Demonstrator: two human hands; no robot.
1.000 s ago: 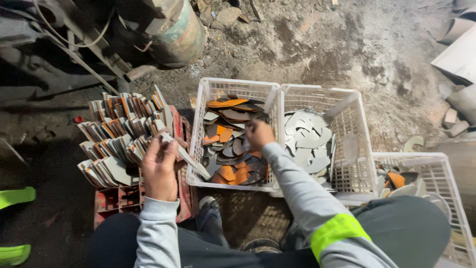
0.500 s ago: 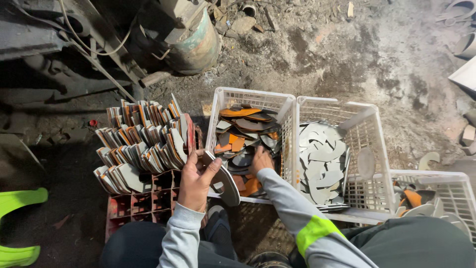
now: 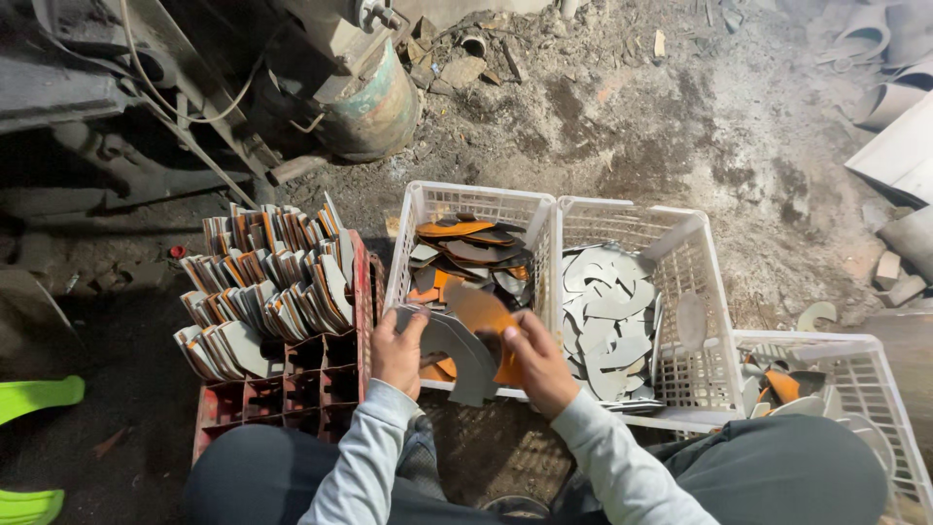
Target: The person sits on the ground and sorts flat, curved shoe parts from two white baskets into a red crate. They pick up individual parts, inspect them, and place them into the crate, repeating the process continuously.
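From the head view, I think the curved grey piece could slip and drop onto the floor between the crates, because both hands pinch it only at its edges. Its edges may also cut. My left hand is clenched on its left end. My right hand grips the right side, above the near edge of the white crate.

crate lower left of frame, stacked cut pieces on it | basket at centre, just right of crate, loose pieces inside | second basket touching its right side | third basket lower right | machine upper left, behind crate
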